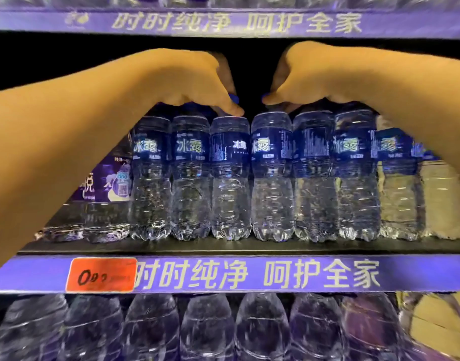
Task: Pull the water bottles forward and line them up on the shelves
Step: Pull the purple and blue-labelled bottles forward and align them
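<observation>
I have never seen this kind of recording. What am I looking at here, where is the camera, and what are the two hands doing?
There is no machine here. The single picture comes from a wide-angle camera worn on a person's head, looking forward at a shop shelf. The left hand and the right hand reach over a row of water bottles with dark blue labels and rest on the bottle tops. Whether the fingers actually grip anything is hidden. The bottles stand upright, side by side, near the shelf's front edge. An orange price tag sits on the purple strip below. More bottles fill the lower shelf.
</observation>
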The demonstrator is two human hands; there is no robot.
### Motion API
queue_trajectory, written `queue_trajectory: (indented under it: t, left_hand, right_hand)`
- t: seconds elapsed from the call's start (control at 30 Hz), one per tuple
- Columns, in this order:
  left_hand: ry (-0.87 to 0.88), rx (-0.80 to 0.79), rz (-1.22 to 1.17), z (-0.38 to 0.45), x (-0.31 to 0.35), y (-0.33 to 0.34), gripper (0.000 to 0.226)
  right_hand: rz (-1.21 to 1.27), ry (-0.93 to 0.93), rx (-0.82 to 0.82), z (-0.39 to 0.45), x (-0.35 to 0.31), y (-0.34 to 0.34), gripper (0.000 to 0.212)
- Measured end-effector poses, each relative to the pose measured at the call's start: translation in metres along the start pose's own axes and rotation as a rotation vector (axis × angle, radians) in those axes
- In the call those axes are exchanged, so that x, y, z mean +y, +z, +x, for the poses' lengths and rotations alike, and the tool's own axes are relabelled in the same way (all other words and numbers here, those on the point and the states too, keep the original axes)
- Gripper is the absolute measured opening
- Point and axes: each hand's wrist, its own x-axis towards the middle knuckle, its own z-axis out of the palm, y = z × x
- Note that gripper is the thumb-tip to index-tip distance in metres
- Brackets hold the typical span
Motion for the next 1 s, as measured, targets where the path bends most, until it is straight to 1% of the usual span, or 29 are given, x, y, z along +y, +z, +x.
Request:
queue_trajectory:
  t: [0.07,0.1,0.13,0.2,0.27,0.33,0.43,0.53,0.67,0.77,0.83,0.9,0.93,1.0]
  left_hand:
    - [0.019,0.007,0.002,0.002,-0.002,0.000,0.086]
    - [0.029,0.032,0.019,0.002,-0.003,0.001,0.083]
    - [0.039,0.069,0.050,0.001,-0.002,0.003,0.077]
    - [0.071,0.116,0.084,0.002,-0.004,0.009,0.065]
    - [0.090,0.088,0.029,0.004,-0.004,0.013,0.060]
    - [0.075,0.038,-0.017,0.004,-0.003,0.009,0.059]
    - [0.037,-0.084,-0.112,0.004,-0.003,0.002,0.042]
    - [0.034,-0.108,-0.154,0.005,-0.004,0.001,0.039]
    - [0.027,0.026,-0.177,0.004,-0.003,0.011,0.049]
    - [0.070,0.140,-0.173,0.006,-0.004,0.021,0.055]
    - [0.101,0.166,-0.148,0.006,-0.005,0.021,0.059]
    - [0.124,0.087,-0.154,0.004,-0.007,0.012,0.056]
    - [0.129,0.023,-0.165,0.004,-0.009,0.007,0.048]
    - [0.133,-0.072,-0.174,0.005,-0.014,-0.001,0.032]
  right_hand:
    - [0.024,0.001,0.004,-0.002,-0.001,0.001,0.009]
    - [0.021,-0.001,0.007,-0.003,-0.001,0.002,0.016]
    - [-0.011,0.001,0.013,-0.003,-0.002,0.002,0.029]
    - [-0.135,0.006,0.031,-0.005,-0.006,0.003,0.048]
    - [-0.228,-0.004,0.050,-0.006,-0.010,0.006,0.054]
    - [-0.215,-0.001,0.059,-0.007,-0.011,0.006,0.052]
    - [-0.157,0.007,0.055,-0.005,-0.006,0.004,0.047]
    - [-0.064,0.008,0.045,-0.003,-0.002,0.004,0.045]
    - [-0.027,0.010,0.030,0.000,0.001,0.006,0.034]
    - [-0.008,-0.003,0.042,0.001,0.003,0.007,0.033]
    - [-0.002,-0.010,0.040,0.003,0.003,0.006,0.033]
    - [0.005,0.003,0.020,0.005,0.004,0.004,0.038]
    - [0.008,0.015,0.007,0.006,0.004,0.004,0.039]
    - [0.022,0.030,-0.004,0.009,0.004,0.003,0.033]
